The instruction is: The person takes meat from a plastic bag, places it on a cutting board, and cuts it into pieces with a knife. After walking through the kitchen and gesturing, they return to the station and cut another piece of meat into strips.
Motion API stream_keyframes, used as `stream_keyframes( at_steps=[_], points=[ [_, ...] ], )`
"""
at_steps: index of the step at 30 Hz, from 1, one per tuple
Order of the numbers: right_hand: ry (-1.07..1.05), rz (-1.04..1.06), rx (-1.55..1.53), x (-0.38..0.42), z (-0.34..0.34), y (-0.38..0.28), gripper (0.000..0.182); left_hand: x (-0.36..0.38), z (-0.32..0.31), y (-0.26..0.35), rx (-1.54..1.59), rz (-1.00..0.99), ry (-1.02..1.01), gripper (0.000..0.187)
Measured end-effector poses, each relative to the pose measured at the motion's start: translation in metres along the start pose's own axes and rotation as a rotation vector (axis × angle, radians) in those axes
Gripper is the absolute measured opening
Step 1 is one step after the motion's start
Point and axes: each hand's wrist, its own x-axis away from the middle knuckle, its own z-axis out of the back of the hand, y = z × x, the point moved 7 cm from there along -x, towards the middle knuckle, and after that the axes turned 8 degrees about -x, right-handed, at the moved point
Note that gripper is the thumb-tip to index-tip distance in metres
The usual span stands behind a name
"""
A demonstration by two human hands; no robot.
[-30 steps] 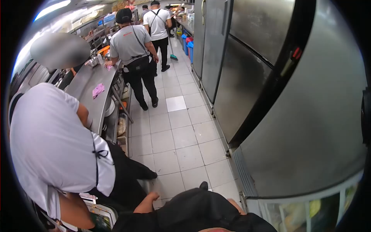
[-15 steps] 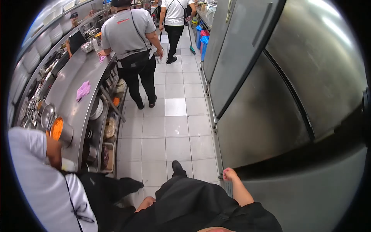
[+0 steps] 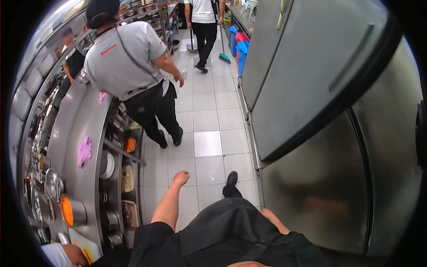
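My left hand (image 3: 181, 178) swings out in front over the tiled floor (image 3: 207, 164), its fingers loosely curled with nothing visible in them. Close beside the steel refrigerator (image 3: 316, 196), my right hand (image 3: 268, 215) hangs low at my side. It is partly cut off by my body, and its fingers do not show clearly. I wear a black apron (image 3: 218, 227), and one black shoe (image 3: 231, 179) is stepped forward on the tiles.
A steel counter (image 3: 84, 115) runs along the left, bearing a pink cloth (image 3: 84, 152) and a pot of orange food (image 3: 73, 211). A person in grey (image 3: 129, 62) leans by it. Farther ahead, another person (image 3: 203, 26) carries a broom (image 3: 224, 58). Bins (image 3: 242, 55) stand right.
I have moved forward along the aisle. My left hand has swung forward from my side, and my right hand has dropped back. The nearby co-worker at left has mostly slipped out of view.
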Motion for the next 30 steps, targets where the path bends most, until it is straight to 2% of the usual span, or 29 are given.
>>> stream_keyframes(
  at_steps=[3,4,6,8,9,11,14,16,18,20,22,24,25,26,27,29,30],
  points=[
    [0.038,0.112,-0.092,-0.057,0.042,-0.087,0.025,-0.085,0.011,0.080,-0.026,-0.081,-0.064,0.037],
    [0.034,0.105,-0.089,-0.092,0.054,-0.094,0.025,-0.107,0.005,0.107,-0.051,-0.141,-0.123,0.037],
    [0.043,0.250,0.047,-0.186,0.084,-0.126,0.025,-0.146,0.013,0.164,-0.074,-0.176,-0.167,0.037],
    [0.012,0.192,0.062,-0.190,0.124,-0.203,0.023,-0.179,0.024,0.205,-0.124,-0.211,-0.279,0.036],
    [-0.009,0.139,0.080,-0.197,0.152,-0.245,0.023,-0.205,0.036,0.221,-0.115,-0.212,-0.273,0.036],
    [-0.084,0.032,-0.214,-0.230,0.197,-0.296,0.021,-0.251,0.058,0.244,-0.152,-0.255,-0.228,0.036],
    [0.010,0.073,-0.232,-0.237,0.279,-0.410,0.015,-0.332,0.090,0.257,-0.113,-0.240,-0.211,0.036],
    [0.052,0.255,-0.319,-0.265,0.320,-0.477,0.015,-0.383,0.112,0.265,-0.152,-0.204,-0.214,0.035],
    [0.059,0.245,-0.371,-0.286,0.346,-0.521,0.014,-0.436,0.128,0.272,-0.192,-0.153,-0.258,0.036],
    [0.047,0.233,-0.422,-0.303,0.366,-0.563,0.014,-0.492,0.141,0.283,-0.233,-0.186,-0.296,0.036],
    [0.044,0.236,-0.449,-0.326,0.371,-0.582,0.014,-0.549,0.157,0.296,-0.279,-0.235,-0.354,0.038],
    [0.048,0.276,-0.273,-0.372,0.371,-0.580,0.015,-0.613,0.177,0.304,-0.316,-0.249,-0.360,0.039],
    [0.022,0.300,-0.017,-0.380,0.374,-0.582,0.021,-0.651,0.185,0.310,-0.351,-0.258,-0.368,0.040],
    [0.056,0.241,0.131,-0.475,0.352,-0.519,0.027,-0.694,0.184,0.310,-0.422,-0.306,-0.427,0.041],
    [0.018,0.157,0.103,-0.467,0.350,-0.518,0.026,-0.721,0.200,0.314,-0.419,-0.313,-0.434,0.041],
    [0.021,0.055,-0.023,-0.457,0.365,-0.549,0.026,-0.783,0.257,0.337,-0.406,-0.341,-0.306,0.039],
    [0.037,0.023,-0.087,-0.455,0.375,-0.571,0.026,-0.807,0.282,0.346,-0.408,-0.341,-0.315,0.039]
  ],
)
